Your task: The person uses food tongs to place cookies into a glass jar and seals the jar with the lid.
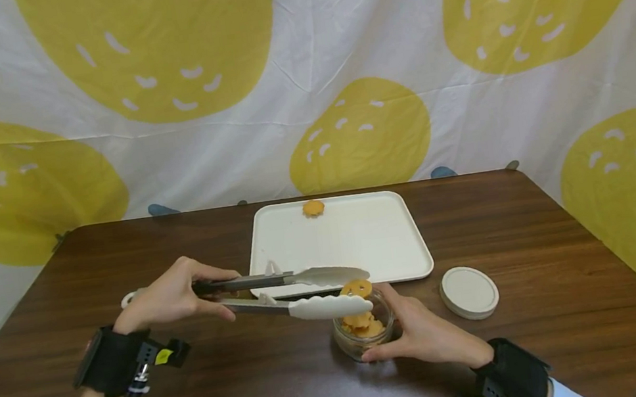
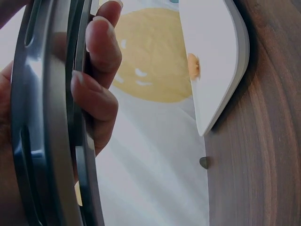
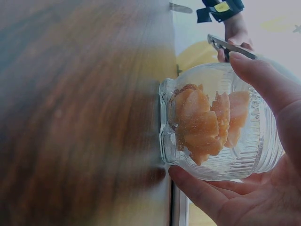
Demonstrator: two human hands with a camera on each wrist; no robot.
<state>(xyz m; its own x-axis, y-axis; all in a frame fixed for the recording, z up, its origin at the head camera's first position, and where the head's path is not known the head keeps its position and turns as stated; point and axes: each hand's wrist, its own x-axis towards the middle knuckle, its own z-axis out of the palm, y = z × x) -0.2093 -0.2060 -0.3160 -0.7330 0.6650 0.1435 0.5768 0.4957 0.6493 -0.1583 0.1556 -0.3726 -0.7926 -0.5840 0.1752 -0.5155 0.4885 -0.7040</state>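
Observation:
My left hand [image 1: 172, 296] grips a pair of tongs [image 1: 268, 280] with dark handles and pale scalloped ends, held level and pointing right. Between the tong tips, over the jar's mouth, is a round orange cracker [image 1: 356, 288] with small holes. The glass jar [image 3: 207, 167] stands on the table with several orange crackers [image 3: 195, 125] inside. Around its side are the thumb and fingers of my right hand [image 1: 424, 331], steadying it. In the left wrist view the tongs' metal arms [image 2: 35, 113] fill the left side, with fingers curled by them.
Behind the tongs lies a white tray [image 1: 352, 234], with one orange cracker [image 1: 313, 208] near its far edge. A round white lid [image 1: 469, 292] sits on the brown wooden table [image 1: 539, 251], right of the jar. A lemon-patterned cloth [image 1: 217, 151] hangs behind the table.

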